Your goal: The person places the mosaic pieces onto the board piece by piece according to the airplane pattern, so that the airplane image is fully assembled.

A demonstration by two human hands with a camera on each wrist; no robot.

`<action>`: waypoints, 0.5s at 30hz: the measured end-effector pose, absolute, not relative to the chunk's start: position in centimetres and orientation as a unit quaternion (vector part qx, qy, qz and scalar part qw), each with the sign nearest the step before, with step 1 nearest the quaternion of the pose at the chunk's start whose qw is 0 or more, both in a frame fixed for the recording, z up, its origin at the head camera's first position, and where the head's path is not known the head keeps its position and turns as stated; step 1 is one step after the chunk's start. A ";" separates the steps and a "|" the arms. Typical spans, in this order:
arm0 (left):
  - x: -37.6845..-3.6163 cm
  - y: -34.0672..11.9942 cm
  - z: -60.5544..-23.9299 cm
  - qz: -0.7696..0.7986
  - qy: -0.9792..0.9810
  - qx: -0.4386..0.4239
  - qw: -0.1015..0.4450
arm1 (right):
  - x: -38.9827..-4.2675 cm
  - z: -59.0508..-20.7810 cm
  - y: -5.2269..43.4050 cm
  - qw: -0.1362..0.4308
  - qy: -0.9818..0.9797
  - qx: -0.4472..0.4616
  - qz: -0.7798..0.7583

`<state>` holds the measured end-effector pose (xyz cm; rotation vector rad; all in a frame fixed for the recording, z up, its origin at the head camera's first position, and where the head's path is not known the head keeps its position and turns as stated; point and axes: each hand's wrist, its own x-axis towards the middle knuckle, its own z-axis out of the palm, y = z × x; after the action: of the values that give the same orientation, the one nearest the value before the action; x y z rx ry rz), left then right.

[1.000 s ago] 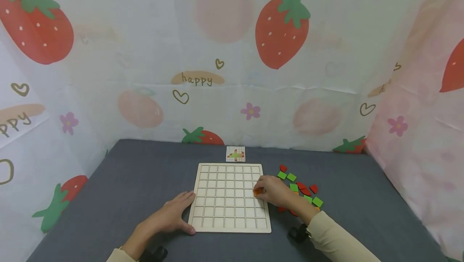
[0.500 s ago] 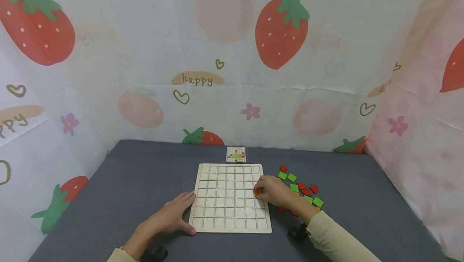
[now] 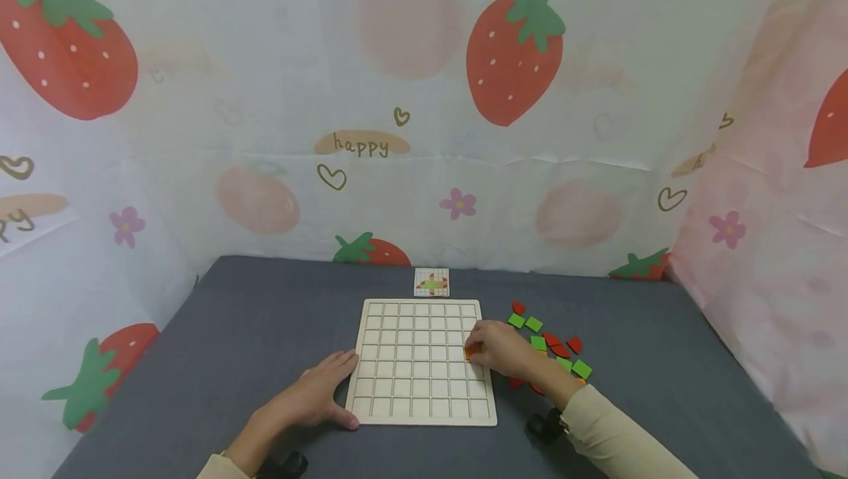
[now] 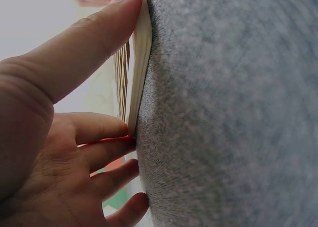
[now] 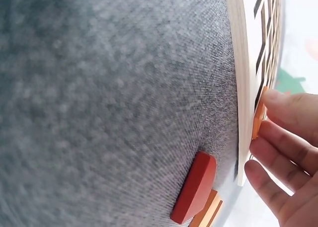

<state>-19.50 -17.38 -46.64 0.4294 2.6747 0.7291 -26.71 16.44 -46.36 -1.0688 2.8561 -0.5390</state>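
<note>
Orange tile (image 3: 471,351) | pinched in my right hand (image 3: 501,350) fingertips over a cell by the right edge of the grid board (image 3: 424,361), to seat it | my left hand (image 3: 311,396) spread flat, pressing the board's near-left corner to steady it | spare tiles (image 3: 553,346) lie off the board's right edge on the tabletop (image 3: 265,317)

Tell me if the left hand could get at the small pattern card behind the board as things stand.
Probably yes. The left hand rests at the grid board's near-left edge; the pattern card lies beyond its far edge, uncovered. Only the low board lies between, so reaching over looks free, though far.
</note>
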 end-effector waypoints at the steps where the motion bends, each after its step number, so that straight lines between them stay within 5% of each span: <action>1: -19.5 -17.4 -46.7 0.256 0.940 0.149 0.169 | -26.7 -46.3 16.5 0.023 0.921 -0.346 -0.176; 15: -19.6 -17.1 -46.5 0.244 0.944 0.143 0.173 | -27.1 -44.2 18.4 0.028 0.930 -0.305 -0.205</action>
<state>-19.59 -17.09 -46.49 0.4068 2.6766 0.6912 -27.14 18.42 -44.23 -0.9416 2.8687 -0.6334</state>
